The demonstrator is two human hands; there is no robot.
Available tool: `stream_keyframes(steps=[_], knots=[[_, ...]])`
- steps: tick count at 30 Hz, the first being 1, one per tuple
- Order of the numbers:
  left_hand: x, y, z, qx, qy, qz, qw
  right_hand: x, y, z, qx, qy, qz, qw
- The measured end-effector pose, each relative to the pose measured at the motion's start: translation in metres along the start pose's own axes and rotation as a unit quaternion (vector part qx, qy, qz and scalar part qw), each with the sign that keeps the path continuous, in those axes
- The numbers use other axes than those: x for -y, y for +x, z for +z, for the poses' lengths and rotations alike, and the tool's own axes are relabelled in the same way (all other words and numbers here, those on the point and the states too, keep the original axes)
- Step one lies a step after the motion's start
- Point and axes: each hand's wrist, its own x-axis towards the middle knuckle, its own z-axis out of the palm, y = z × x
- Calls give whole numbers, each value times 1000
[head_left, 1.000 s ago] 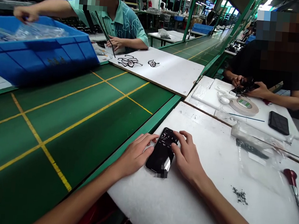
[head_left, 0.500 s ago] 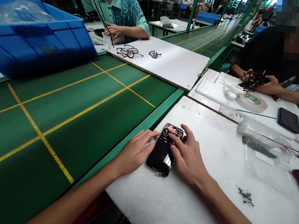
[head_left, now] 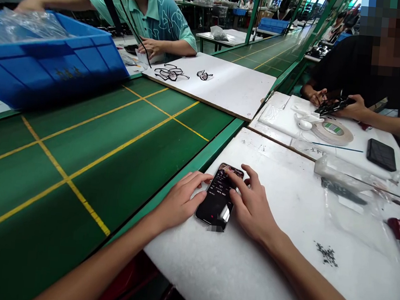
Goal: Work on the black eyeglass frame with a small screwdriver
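A smartphone (head_left: 212, 209) with a lit, mostly dark screen lies face up on the white tabletop. My left hand (head_left: 182, 197) rests at its left edge, fingers stretched, the tips touching or very near the side. From the right, my right hand (head_left: 256, 205) reaches over the phone with fingers apart. Its index finger extends over the upper screen, and the thumb is by the right edge. Whether the index fingertip presses the glass I cannot tell. Neither hand lifts the phone. Small dark pieces, probably screws (head_left: 326, 254), lie in a scattered pile to the right.
A green conveyor belt (head_left: 144, 150) with yellow lines runs at left, bearing a blue bin (head_left: 70, 73). Glasses frames (head_left: 171, 74) lie on a white board (head_left: 232, 85) across it. At right are a red-handled screwdriver (head_left: 397, 228), plastic bags (head_left: 350, 217), a tape roll (head_left: 333, 130) and two co-workers.
The phone's screen now shows more lines of text. My right index finger has shifted slightly up the screen. The far co-worker's outstretched hand has dropped behind the blue bin's rim.
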Motion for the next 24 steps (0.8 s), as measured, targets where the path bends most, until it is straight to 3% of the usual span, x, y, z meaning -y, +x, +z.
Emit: stream_keyframes(steps=[6,24], knots=[[0,0,1,5,24,-3,1000,-3,2,1,-31,48,8,998],[-5,-1,-1,23,52,11,998,-2,-2,-3,-18,50,9,999]])
